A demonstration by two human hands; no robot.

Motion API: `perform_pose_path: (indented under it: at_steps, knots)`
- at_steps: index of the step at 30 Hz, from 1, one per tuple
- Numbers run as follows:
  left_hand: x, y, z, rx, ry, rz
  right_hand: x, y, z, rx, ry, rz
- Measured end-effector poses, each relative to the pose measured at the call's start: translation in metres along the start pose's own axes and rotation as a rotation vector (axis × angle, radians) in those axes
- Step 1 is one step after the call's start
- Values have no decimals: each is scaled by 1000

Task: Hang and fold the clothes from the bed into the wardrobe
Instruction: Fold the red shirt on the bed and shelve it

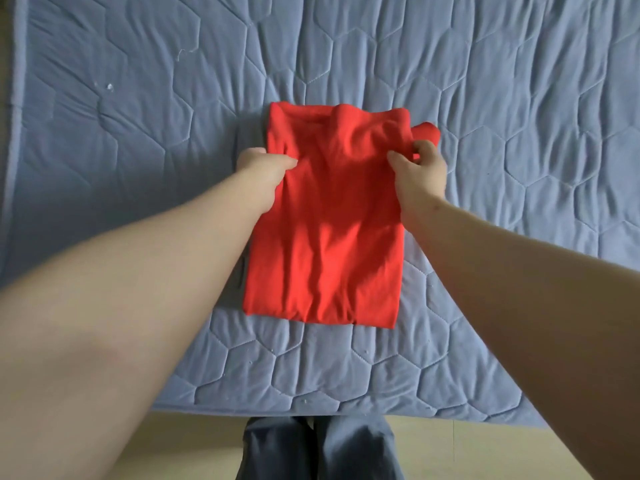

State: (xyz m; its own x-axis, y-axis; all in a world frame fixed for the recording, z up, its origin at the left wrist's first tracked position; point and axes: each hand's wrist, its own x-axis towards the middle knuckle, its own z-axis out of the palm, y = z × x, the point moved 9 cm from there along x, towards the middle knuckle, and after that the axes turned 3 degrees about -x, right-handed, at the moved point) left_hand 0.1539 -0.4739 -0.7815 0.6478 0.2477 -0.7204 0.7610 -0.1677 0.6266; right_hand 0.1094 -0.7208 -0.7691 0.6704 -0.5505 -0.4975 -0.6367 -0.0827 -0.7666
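A red shirt lies on the bed, folded lengthwise into a narrow rectangle with its collar end far from me. My left hand grips its left edge near the top, thumb on the cloth and fingers tucked beneath. My right hand pinches the right edge at the same height, where a bit of sleeve sticks out to the right.
The bed is covered by a blue-grey quilted cover with a hexagon pattern. Its near edge runs across the bottom, with pale floor and my dark trouser legs below. The wardrobe is out of view.
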Motion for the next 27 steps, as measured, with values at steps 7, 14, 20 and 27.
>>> perform_pose_path:
  at_steps: [7,14,20,27]
  knots:
    - [-6,16,21,46,-300,161,9,27,-16,294,51,280]
    - [4,16,5,-213,-152,220,12,4,11,728,-111,335]
    - [7,-13,-4,76,-121,59,7,23,1,164,-92,357]
    - [-27,-78,-11,56,-163,-232,-46,75,20,58,-309,502]
